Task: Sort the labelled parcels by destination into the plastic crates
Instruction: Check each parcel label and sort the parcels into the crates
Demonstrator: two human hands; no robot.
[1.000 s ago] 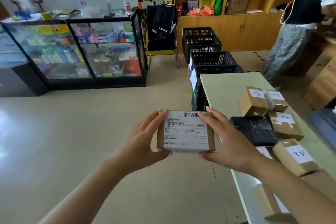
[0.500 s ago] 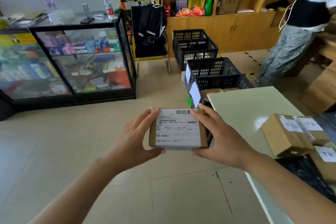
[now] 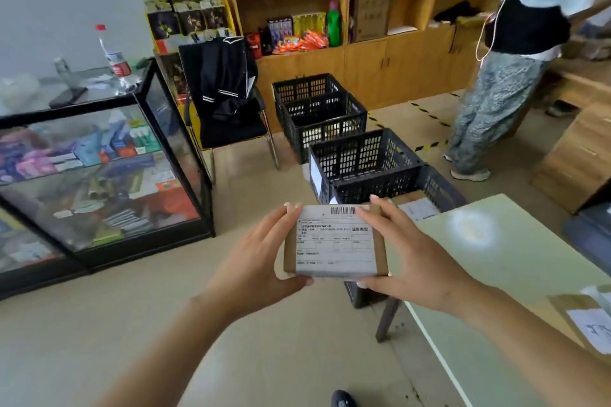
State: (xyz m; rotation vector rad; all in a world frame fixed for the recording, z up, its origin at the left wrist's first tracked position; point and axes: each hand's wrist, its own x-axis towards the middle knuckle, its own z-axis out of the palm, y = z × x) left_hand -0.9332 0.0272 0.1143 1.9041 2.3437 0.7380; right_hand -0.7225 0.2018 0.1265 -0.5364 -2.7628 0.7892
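Both hands held one parcel [image 3: 334, 241] label-up in mid-air over the floor, just left of the bench [image 3: 515, 261]: left hand [image 3: 258, 261] curled round its left edge, right hand [image 3: 413, 258] round its right edge, fingers [image 3: 367, 215] over the top. Black crates [image 3: 363, 155] sat on the floor beyond it, the nearest one partly hidden behind the parcel. Another parcel [image 3: 585, 317] lay at the bench's right edge.
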